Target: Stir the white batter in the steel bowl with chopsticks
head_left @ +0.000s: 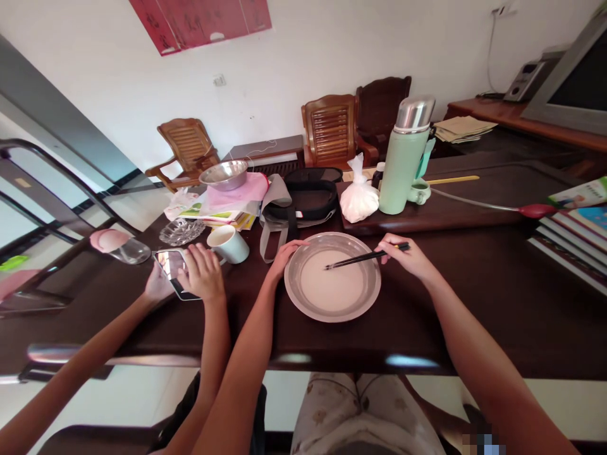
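A wide metal basin (294,302) sits on the dark table in front of me, holding a pale, milky liquid (332,287). My left hand (286,258) grips its left rim, the fingers over the edge. In my right hand (403,254), at the opposite side, is a pair of black chopsticks (353,260). They slant to the left over the basin, their tips at the liquid's surface. A knotted white plastic bag (359,199) with white contents stands behind the basin. To the basin's left is a white mug (228,245).
At my left another person's hands (205,270) hold a phone (176,273). A green thermos (402,167) and small cup (419,191) stand behind. A grey-black bag (303,202), glass ashtray (181,232), small metal bowl (224,175) and stacked books (576,237) are also on the table.
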`<state>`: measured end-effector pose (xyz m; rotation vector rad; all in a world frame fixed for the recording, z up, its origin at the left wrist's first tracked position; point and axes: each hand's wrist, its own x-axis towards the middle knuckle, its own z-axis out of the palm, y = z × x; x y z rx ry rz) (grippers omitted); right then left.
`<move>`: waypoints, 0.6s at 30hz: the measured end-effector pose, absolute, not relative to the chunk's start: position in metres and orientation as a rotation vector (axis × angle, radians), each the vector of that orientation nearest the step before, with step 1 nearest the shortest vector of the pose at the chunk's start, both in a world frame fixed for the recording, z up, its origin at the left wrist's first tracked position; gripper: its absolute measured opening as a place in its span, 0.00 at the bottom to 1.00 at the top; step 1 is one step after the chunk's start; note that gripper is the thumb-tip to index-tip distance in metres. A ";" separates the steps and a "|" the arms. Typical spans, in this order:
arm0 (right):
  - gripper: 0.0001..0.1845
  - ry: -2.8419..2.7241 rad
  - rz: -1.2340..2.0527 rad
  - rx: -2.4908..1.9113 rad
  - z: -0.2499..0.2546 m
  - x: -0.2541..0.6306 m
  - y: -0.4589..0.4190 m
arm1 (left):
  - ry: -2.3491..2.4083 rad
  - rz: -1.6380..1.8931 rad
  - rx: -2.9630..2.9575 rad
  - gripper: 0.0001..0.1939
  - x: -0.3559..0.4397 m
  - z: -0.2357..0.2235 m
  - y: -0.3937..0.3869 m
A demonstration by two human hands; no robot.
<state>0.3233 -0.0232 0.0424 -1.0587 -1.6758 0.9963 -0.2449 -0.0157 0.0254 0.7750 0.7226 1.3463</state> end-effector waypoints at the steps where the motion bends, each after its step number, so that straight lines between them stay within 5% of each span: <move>1: 0.20 -1.646 0.970 -1.072 0.043 0.325 -0.023 | 0.732 1.359 0.798 0.19 -0.257 0.032 -0.019; 10: 0.20 -1.702 1.021 -1.045 0.041 0.322 -0.023 | 0.877 1.394 0.916 0.23 -0.265 0.053 -0.027; 18: 0.22 -1.691 1.081 -1.041 0.044 0.321 -0.025 | 0.664 1.505 1.106 0.34 -0.207 0.005 -0.012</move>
